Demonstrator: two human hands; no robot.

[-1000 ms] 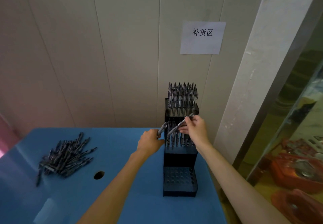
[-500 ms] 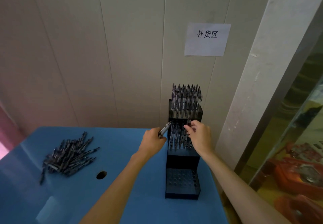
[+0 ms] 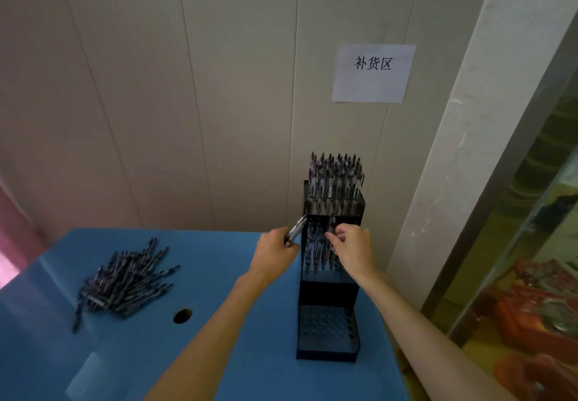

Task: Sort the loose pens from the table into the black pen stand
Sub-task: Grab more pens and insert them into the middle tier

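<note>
A black three-tier pen stand [image 3: 328, 294] stands at the right of the blue table [image 3: 219, 353]. Its top tier is packed with pens [image 3: 336, 181], the middle tier holds several, and the bottom tier shows bare holes. My right hand [image 3: 352, 250] pinches a pen [image 3: 331, 228] held upright in the middle tier. Just left of the stand, my left hand [image 3: 275, 252] grips another pen [image 3: 295, 231] that points up and right. A heap of loose pens [image 3: 125, 281] lies at the left of the table.
A round hole [image 3: 182, 315] is cut in the tabletop between the heap and the stand. A white paper sign [image 3: 373, 72] hangs on the panelled wall behind. Right of the table's edge, beyond a pillar, red objects [image 3: 538, 313] lie low down.
My right hand has turned its pen from slanting to upright and lowered it into the middle tier. The left hand keeps its pen beside the stand.
</note>
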